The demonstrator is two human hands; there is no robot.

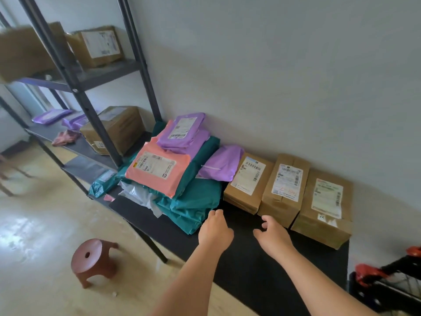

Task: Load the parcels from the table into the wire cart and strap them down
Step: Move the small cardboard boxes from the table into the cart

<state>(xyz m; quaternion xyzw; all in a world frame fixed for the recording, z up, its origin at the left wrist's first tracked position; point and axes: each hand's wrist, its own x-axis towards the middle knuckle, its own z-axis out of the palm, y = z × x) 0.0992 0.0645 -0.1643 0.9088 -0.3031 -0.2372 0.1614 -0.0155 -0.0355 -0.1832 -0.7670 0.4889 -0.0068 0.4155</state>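
Three brown cardboard boxes stand in a row on the black table [239,267]: a left box [248,182], a middle box [284,190] and a right box [323,208]. Left of them is a pile of soft mailers: teal bags [196,201], a pink one [157,169], purple ones [182,131] and a loose purple bag [223,164]. My left hand [215,231] hovers open above the table, just in front of the teal bags. My right hand [272,236] is open in front of the left and middle boxes. Neither touches a parcel. The wire cart [387,283] shows at the lower right edge.
A dark metal shelf rack [75,87] with more boxes and bags stands to the left against the wall. A small brown plastic stool [93,261] sits on the shiny floor in front of the table's left leg.
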